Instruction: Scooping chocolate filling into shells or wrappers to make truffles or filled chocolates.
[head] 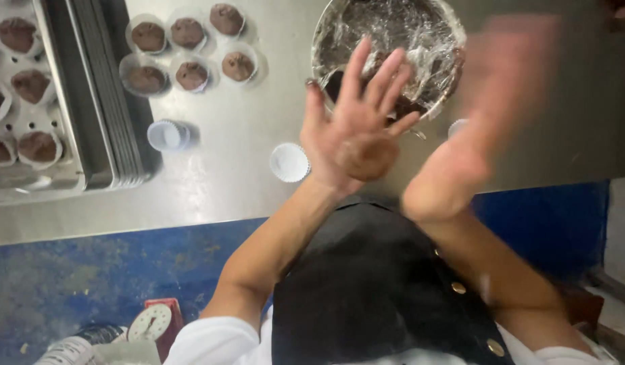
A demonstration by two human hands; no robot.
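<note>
Dough ball (pixel 366 157) was rested on the spread left hand (pixel 349 132); the blurred right hand (pixel 491 101), whose state could not be told, was best rolled lightly over it.

From above I see my left hand (pixel 356 132) spread flat, palm up, fingers (pixel 355 67) splayed, with a brown dough ball (pixel 368 159) resting on the palm. My right hand (pixel 481 115) is a blur just beside it, raised over the steel bench (pixel 245 176). Behind both sits a film-lined bowl (pixel 388 40) of dark dough. Two empty white paper cups (pixel 289 162) lie near my left wrist, six filled cups (pixel 189 51) stand further off, and a tray (pixel 35 101) holds more at the left edge
</note>
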